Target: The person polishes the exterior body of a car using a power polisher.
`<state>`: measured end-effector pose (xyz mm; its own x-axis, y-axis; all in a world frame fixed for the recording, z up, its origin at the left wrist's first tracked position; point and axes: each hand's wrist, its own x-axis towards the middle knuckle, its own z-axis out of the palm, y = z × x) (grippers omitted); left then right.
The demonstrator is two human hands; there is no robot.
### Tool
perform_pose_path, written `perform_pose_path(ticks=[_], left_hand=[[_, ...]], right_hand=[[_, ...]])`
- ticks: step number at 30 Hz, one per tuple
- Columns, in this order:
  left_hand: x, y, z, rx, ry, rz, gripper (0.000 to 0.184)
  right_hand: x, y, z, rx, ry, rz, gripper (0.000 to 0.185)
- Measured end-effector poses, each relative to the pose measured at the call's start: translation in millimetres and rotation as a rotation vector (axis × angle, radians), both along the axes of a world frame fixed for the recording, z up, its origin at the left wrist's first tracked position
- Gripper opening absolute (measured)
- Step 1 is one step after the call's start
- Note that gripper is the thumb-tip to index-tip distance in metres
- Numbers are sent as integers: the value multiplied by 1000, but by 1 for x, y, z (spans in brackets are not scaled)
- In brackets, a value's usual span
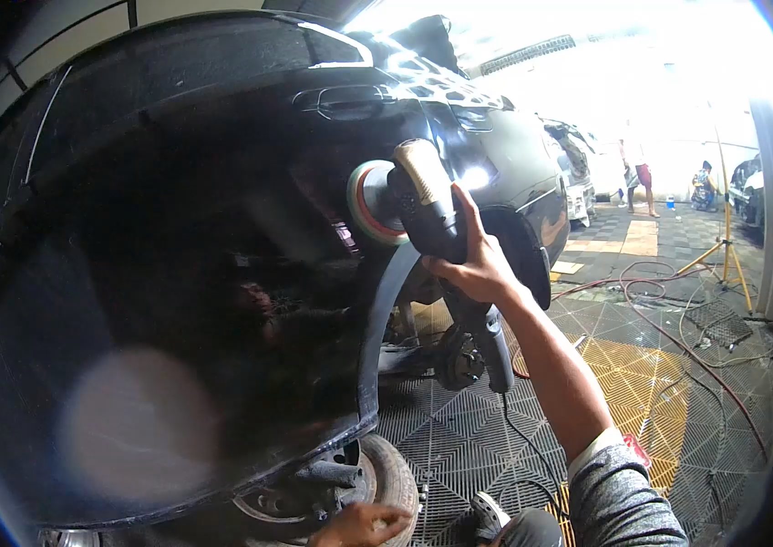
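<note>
My right hand (478, 264) grips a black power polisher (432, 219) with a tan-topped head. Its round pad (373, 202) faces the glossy black car body (177, 228) just above the rear wheel arch (382, 328), and appears to touch the panel. The polisher's rear handle (498, 356) hangs downward, with a cord (528, 438) running to the floor. Low at the bottom edge, my left hand (364, 527) is closed, fingers curled together, in front of a loose wheel (396, 483). What it holds, if anything, cannot be made out.
The wheel hub (464, 358) is bare inside the arch. Hoses (678, 337) trail across the grated floor (623, 365) on the right, near a yellow tripod stand (724, 260). Two people (642, 178) are far back, one crouching. Another car part-stripped (573, 164) stands behind.
</note>
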<state>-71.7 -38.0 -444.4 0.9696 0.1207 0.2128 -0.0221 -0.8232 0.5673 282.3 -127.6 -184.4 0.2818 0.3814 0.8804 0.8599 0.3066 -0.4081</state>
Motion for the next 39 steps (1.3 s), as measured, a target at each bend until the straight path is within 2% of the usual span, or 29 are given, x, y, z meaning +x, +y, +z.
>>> perform_pose_path(ticks=[1, 3, 5, 8, 10, 13, 15, 18, 19, 21, 25, 31, 33, 39], left_hand=[[-5, 8, -31, -4, 150, 47, 30], [-19, 12, -67, -161, 158, 47, 26], [-28, 17, -85, -253, 228, 17, 27], [-35, 9, -86, -302, 240, 1, 26], [-35, 3, -87, -388, 295, 99, 25], [-30, 18, -139, -503, 268, 87, 26], [-27, 26, -161, -467, 274, 71, 26], [-26, 33, -183, -420, 302, 26, 29], [-28, 35, -186, -408, 321, -4, 30], [-32, 37, -187, -459, 370, 25, 32], [-36, 38, -178, -534, 488, 75, 36], [-37, 36, -184, -496, 423, 42, 34], [-39, 32, -178, -470, 386, 41, 32], [-40, 29, -176, -490, 344, 12, 27]], right_hand=[[8, 3, 2, 16, -1, -26, 116], [16, 3, 7, 45, 10, -27, 119], [16, -3, 12, 14, 36, -65, 120], [32, 0, 18, 10, 65, -124, 123], [45, 2, 21, 28, 71, -108, 122], [64, 5, 25, 33, 145, 12, 119], [69, 7, 27, 20, 167, -14, 118], [66, 4, 26, 15, 269, 81, 117], [65, 3, 26, 9, 289, 100, 117], [67, 6, 24, 80, 151, -40, 118], [61, 1, 18, 62, 183, -3, 118], [52, -1, 4, 51, 141, -53, 119], [45, -3, 1, 47, 129, -165, 119], [39, -6, -4, 29, 86, -112, 124]])
